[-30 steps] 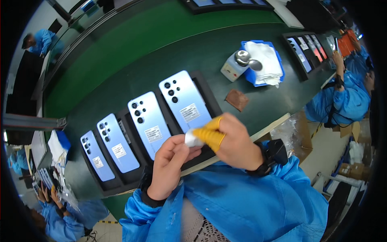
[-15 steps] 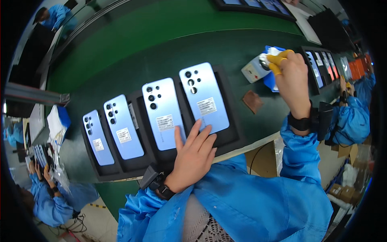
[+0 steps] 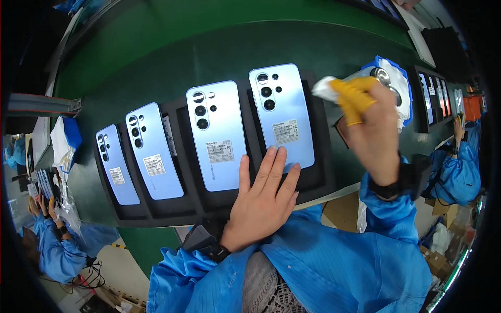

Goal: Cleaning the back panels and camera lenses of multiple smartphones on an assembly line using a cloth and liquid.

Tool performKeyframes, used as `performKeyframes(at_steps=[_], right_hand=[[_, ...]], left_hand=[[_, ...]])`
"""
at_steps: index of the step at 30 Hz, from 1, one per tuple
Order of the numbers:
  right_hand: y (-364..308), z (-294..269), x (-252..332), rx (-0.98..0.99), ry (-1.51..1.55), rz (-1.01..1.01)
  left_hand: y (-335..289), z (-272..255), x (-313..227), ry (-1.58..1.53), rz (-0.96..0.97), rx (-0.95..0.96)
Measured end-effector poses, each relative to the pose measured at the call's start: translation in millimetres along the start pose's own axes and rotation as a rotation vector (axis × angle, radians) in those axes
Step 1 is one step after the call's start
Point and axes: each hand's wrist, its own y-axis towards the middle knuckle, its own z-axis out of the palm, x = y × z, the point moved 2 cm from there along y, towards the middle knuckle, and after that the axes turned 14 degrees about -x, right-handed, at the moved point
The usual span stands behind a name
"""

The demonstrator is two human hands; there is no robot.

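Observation:
Several light blue phones lie back up in a black tray (image 3: 172, 213) in front of me. My left hand (image 3: 263, 201) lies with its fingers stretched out, the tips on the lower end of the rightmost phone (image 3: 293, 107). Beside that hand is another phone (image 3: 225, 122), bearing a white label like the others. My right hand (image 3: 373, 125), slightly blurred, wears yellow finger covers (image 3: 355, 99). It pinches a white wipe (image 3: 325, 88) in the air just right of the rightmost phone, apart from it.
Behind my right hand stand a metal-capped dispenser bottle (image 3: 382, 76) and a blue box (image 3: 408, 99) of white wipes. A brown piece (image 3: 341, 131) lies beside the tray. Another phone tray (image 3: 425, 121) is farther right. Co-workers in blue sit at both sides.
My right hand has left the bottle and come left toward the rightmost phone, with the white wipe in its fingers. The left hand stays at that phone's lower end. The view has shifted slightly.

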Motion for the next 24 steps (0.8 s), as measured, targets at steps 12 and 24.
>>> performKeyframes(at_steps=[12, 24], right_hand=[[-21.6, 53.4, 28.4, 0.173, 0.154, -0.296], [-26.4, 56.2, 33.8, 0.171, 0.075, -0.276]], left_hand=[[1.0, 0.6, 1.0, -0.013, -0.039, 0.011], [4.1, 0.6, 0.6, -0.009, -0.083, 0.015]])
